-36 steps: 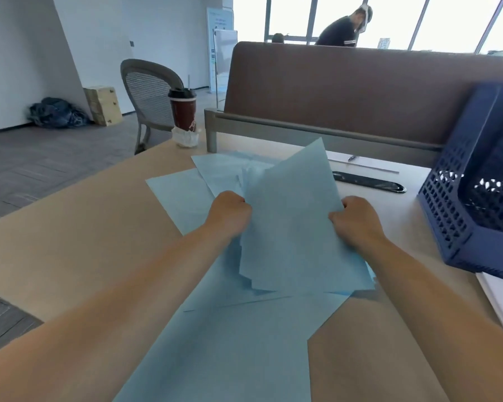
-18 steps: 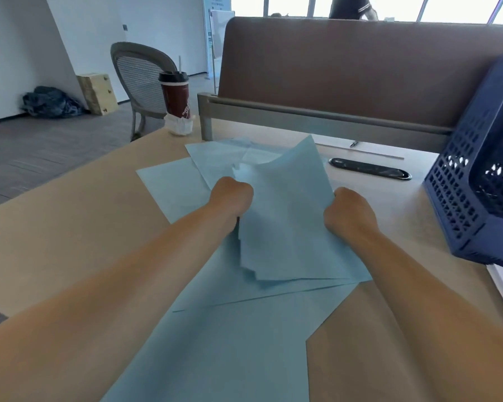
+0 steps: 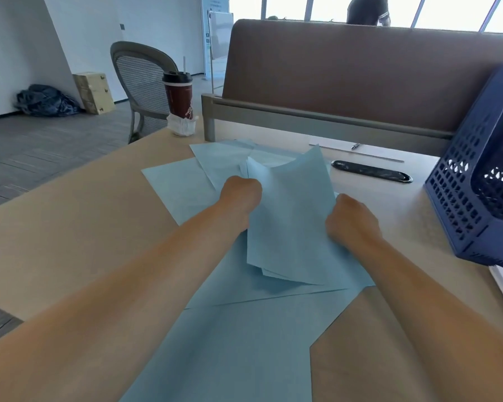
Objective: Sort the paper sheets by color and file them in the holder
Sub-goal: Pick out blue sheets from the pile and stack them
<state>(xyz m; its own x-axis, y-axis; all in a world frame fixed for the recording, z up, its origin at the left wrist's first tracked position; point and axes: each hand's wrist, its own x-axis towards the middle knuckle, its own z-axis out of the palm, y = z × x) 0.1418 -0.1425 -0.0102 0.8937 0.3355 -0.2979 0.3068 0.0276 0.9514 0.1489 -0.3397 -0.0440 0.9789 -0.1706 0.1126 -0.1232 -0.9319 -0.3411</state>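
Gripped at its sides by the left hand (image 3: 240,195) and right hand (image 3: 352,219) over the middle of the table (image 3: 70,242), the blue stack (image 3: 291,224) is best squared before filing in the right-edge holder (image 3: 459,198).

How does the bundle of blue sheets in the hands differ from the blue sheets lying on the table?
The held bundle is lifted and tilted, its top edge curling; the loose sheets lie flat on the table. The left hand and right hand grip the bundle by its sides; the loose sheets are spread at different angles, ungripped. Both are light blue.
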